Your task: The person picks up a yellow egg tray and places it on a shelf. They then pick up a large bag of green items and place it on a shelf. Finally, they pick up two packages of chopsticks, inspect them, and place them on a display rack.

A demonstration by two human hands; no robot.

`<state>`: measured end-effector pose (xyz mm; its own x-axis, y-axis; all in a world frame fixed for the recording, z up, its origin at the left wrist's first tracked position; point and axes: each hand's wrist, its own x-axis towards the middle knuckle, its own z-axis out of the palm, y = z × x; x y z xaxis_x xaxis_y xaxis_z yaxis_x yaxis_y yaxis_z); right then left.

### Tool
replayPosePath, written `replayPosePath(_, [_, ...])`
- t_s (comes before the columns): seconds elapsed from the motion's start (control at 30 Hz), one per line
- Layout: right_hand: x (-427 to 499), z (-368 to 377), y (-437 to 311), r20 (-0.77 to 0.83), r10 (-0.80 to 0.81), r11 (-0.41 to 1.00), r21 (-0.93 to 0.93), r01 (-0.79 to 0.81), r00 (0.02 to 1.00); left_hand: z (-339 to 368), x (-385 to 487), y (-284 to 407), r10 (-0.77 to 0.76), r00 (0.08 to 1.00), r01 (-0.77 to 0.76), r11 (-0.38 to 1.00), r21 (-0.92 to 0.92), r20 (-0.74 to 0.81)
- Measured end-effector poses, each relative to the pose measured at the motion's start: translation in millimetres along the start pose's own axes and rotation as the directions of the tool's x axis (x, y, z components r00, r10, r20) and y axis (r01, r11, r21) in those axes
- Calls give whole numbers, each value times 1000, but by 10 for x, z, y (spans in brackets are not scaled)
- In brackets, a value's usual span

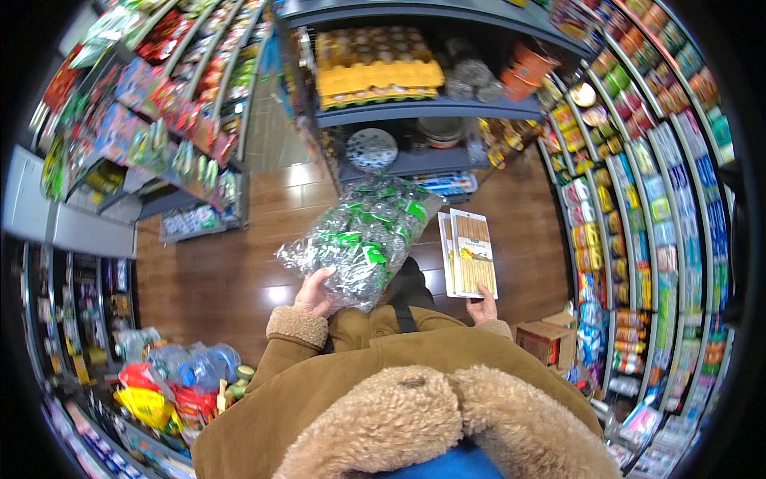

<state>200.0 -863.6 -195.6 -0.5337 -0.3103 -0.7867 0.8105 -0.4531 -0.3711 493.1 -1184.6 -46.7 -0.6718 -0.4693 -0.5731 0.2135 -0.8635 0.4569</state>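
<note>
My left hand (316,293) grips the lower edge of a large clear plastic bag (372,239). Inside it are several wire scouring balls, it seems, with green and white labels. In my right hand (482,306) are two flat packs of wooden chopsticks (474,254), held at their bottom edge. One pack overlaps the other, and the front one bears writing and a picture. Both the bag and the packs are off the floor, in front of my body. The fingers of both hands are partly hidden behind what they hold.
Ahead stands a grey shelf unit (419,111) with egg trays (378,69), orange buckets (526,69) and a patterned plate (371,149). Stocked shelves (652,227) line the right side. A snack display (161,132) is at left. A cardboard box (547,341) and water bottles (206,365) flank me.
</note>
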Motion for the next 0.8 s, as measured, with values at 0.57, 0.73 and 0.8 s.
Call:
replayPosePath(0.57, [1046, 2520, 1036, 31, 553, 302, -939, -166, 832, -668, -1050, -827, 252, 683, -713, 435, -550, -686])
replayPosePath(0.73, [845, 3107, 1816, 93, 743, 179, -982, -63, 663, -660, -1508, -1159, 232, 516, -841, 317, -437, -824])
replayPosePath(0.8, [717, 3214, 2173, 108, 768, 162, -986, -28, 632, -717, -1678, -1210, 231, 508, -857, 234, -459, -830])
